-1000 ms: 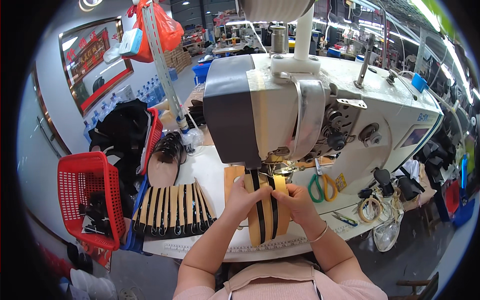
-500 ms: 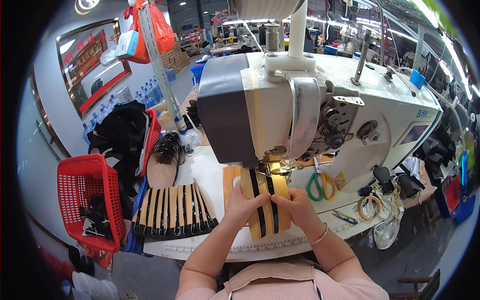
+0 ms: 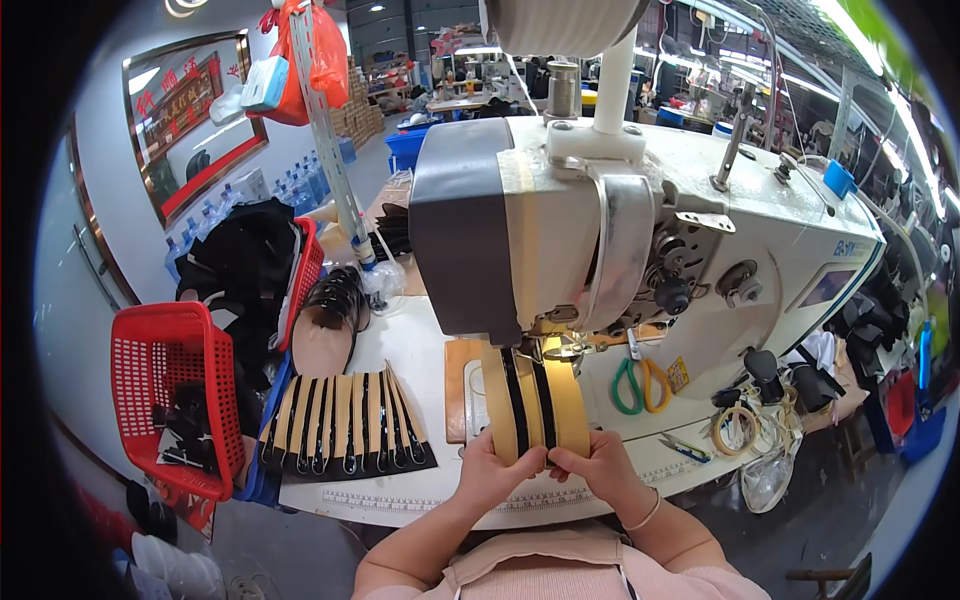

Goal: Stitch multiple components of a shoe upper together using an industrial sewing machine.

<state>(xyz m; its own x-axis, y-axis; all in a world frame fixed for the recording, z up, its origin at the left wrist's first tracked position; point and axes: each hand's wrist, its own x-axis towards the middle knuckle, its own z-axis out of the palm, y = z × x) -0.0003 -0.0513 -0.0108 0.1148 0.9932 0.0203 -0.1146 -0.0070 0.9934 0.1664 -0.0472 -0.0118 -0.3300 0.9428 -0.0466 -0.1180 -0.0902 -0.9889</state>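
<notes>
Workshop floor (image 3: pixel 370 165) runs back past blue tubs (image 3: pixel 405 145), and on the left wall (image 3: pixel 105 180) a framed panel (image 3: pixel 190 110) hangs above a cluster of water bottles (image 3: pixel 300 190). On a white tabletop (image 3: pixel 400 335) stands a large sewing machine (image 3: pixel 560 240), its dark cover (image 3: pixel 455 230) at the left end and warm light falling near its metal foot (image 3: pixel 565 350). Below the machine's head lies a tan piece with two black stripes (image 3: pixel 530 400), its far end at the foot and its near end close to the tabletop's front edge. Left grip (image 3: pixel 497 472) pinches the near left part of it, right grip (image 3: pixel 605 468) the near right part, the thumbs side by side at the middle. Further left, tan-and-black straps (image 3: pixel 345 425) lie fanned in a row, near a black shoe with a beige insole (image 3: pixel 322 345) and a red basket (image 3: pixel 228 400) holding dark scraps (image 3: pixel 190 430). Over to the right lie scissors with green and orange handles (image 3: pixel 634 350), small snips (image 3: pixel 686 447) and a tape roll (image 3: pixel 718 430)
</notes>
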